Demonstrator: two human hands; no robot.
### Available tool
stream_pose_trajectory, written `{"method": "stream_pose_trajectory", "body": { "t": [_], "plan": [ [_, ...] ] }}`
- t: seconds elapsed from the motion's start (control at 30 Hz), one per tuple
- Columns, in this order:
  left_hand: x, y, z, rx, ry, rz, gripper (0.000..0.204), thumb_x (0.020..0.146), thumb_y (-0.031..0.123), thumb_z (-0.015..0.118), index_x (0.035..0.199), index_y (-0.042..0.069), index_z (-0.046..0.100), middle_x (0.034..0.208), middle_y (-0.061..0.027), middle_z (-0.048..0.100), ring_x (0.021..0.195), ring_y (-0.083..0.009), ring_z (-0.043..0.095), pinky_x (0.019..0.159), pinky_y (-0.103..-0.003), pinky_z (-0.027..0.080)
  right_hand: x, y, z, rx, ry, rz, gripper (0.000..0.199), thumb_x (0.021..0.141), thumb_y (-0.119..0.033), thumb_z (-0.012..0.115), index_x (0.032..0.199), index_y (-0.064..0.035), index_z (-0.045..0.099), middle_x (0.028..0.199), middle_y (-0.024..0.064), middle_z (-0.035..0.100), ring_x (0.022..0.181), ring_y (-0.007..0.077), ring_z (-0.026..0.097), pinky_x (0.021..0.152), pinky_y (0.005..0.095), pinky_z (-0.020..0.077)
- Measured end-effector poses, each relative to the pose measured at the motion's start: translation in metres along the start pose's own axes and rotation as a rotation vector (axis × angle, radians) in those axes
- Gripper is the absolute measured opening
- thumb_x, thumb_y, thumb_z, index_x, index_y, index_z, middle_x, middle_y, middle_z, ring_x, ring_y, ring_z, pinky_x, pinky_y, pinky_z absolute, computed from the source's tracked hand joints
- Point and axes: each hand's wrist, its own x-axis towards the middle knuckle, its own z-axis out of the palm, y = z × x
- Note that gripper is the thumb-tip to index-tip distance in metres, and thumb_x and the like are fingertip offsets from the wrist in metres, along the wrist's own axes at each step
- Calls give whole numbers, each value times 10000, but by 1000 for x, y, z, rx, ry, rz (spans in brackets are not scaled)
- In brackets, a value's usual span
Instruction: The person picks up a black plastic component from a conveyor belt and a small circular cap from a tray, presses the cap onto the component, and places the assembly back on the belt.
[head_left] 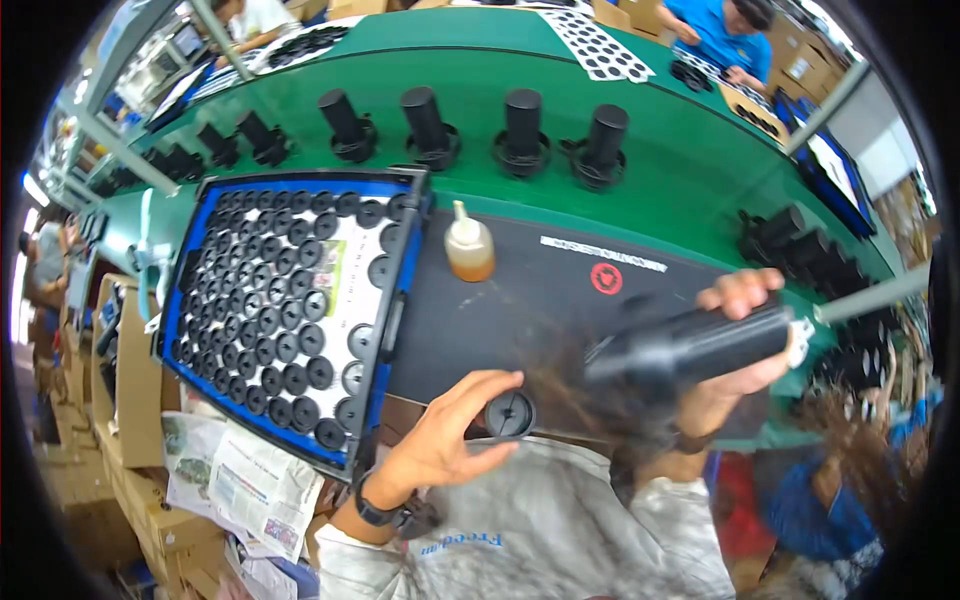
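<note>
Left hand (450, 435) pinches a small round black cap (510, 414) between thumb and fingertips, fingers otherwise loosely spread. The cap sits at the near edge of the black mat (520, 290), at about 6 o'clock in the view.

Right hand (745, 335) is wrapped around a black cylindrical tool (690, 345), thumb on top, fingers closed beneath. The tool lies roughly level at 3 o'clock, its darker working end pointing toward the cap; that end is blurred (hair hangs across it), so I cannot tell whether it touches the cap.

Judgement on doing this well: keep the cap flat and square to the tool's end, hold the pinch at the rim so fingertips stay clear, and bring the two together along one line rather than at a tilt.

Counts:
- One squeeze bottle (469, 247) of amber liquid, upright on the mat at 12 o'clock from the cap.
- One blue-rimmed tray (300, 310) at 9 o'clock, holding many black caps in rows; too many and too small to count surely.
- Four black upright posts (523, 130) on ringed bases in a row on the green table (680, 170), at 12 o'clock; more stand further off both ways.
</note>
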Motion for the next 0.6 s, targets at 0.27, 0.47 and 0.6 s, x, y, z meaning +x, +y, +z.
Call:
{"method": "stream_pose_trajectory", "body": {
  "t": [0.27, 0.47, 0.6],
  "plan": [
    [15, -33, 72, -849, 169, 45, 723, 676, -59, 764, 1304, -13, 409, 1278, -162, 499, 1186, -228, 497, 1014, -362, 410, -59, 23, -36, 177, 347, 65, 288, 843, -280, 390, 1007, -70, 502, 861, 84, 542, 762, 230, 527, 767, 432, 452],
    [17, -38, 77, -1056, 98, 53, 659, 741, -122, 691, 1328, -33, 405, 1364, -195, 426, 1222, -263, 468, 949, -358, 484, -67, 20, -51, 212, 409, 54, 290, 840, -271, 388, 1011, -68, 508, 857, 78, 548, 759, 225, 536, 757, 418, 455],
    [15, -40, 79, -1065, 119, 18, 655, 762, -126, 673, 1347, -34, 393, 1385, -201, 406, 1231, -276, 465, 953, -370, 491, -66, 19, -53, 181, 394, 37, 289, 841, -270, 397, 1013, -67, 508, 853, 78, 548, 764, 228, 537, 758, 423, 454]
  ]
}}
